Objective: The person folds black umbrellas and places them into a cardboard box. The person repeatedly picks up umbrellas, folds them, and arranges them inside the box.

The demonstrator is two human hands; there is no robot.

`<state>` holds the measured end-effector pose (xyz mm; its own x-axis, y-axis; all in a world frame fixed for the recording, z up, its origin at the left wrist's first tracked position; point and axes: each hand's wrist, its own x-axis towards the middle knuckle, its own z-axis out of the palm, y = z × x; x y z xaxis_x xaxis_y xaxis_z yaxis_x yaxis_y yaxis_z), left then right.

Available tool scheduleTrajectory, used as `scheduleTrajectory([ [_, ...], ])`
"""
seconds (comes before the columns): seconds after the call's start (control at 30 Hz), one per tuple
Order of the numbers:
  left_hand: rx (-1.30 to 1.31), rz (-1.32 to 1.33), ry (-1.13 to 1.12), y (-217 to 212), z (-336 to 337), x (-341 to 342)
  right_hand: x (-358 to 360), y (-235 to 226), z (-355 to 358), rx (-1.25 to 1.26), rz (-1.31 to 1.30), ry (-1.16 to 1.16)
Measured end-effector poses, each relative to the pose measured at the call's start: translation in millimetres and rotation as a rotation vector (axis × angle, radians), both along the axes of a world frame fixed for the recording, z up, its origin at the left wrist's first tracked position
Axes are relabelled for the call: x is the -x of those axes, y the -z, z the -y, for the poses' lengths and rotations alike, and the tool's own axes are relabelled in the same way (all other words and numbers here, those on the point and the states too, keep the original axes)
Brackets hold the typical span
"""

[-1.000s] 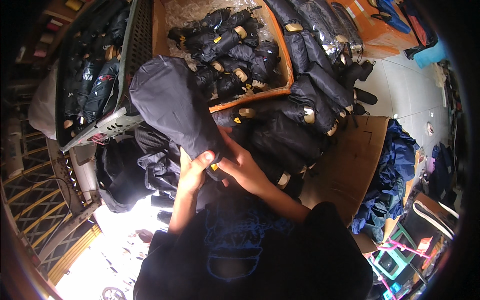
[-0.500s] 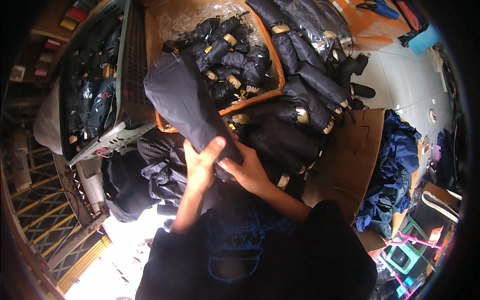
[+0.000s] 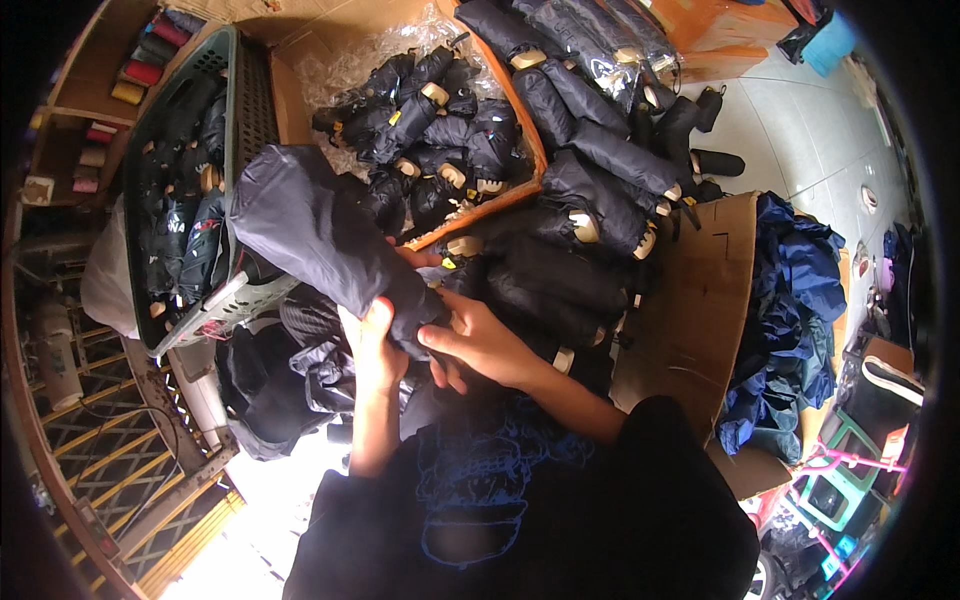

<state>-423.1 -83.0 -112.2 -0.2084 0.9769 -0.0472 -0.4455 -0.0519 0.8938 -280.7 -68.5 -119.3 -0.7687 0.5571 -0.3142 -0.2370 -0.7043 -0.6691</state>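
A black folded umbrella (image 3: 310, 225), its cloth loosely gathered and bulging at the far end, slants up and left in front of my chest. My left hand (image 3: 375, 348) is wrapped round its narrow near part, thumb on top. From the right, my right hand (image 3: 482, 338) grips the same part, thumb pressed on the cloth. The umbrella's near end is largely hidden by my fingers. Just beyond, an orange-edged cardboard box (image 3: 532, 185) holds several black umbrellas with pale handles. More black umbrellas (image 3: 560, 275) lie heaped right of my hands.
A grey-green plastic basket (image 3: 258, 100) of umbrellas stands at left, beside a shelf of thread spools (image 3: 140, 72). Loose black cloth (image 3: 260, 385) lies left of my forearm. At right are a cardboard flap (image 3: 690, 310), dark blue cloth (image 3: 790, 300) and a green stool (image 3: 845, 475).
The umbrella has moved left and slightly down, tilting further leftward, with both hands still round its near part. The surroundings have shifted a little in view.
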Motion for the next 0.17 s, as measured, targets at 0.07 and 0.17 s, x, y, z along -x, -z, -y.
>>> scheduleTrajectory([
  [0.07, -0.026, 0.007, 0.02, 0, -2, 3, -2, 1, 4, -0.063, 0.032, 0.004],
  [0.17, 0.011, 0.047, -0.035, -8, 3, 7, 7, 20, 11, -0.24, 0.087, 0.08],
])
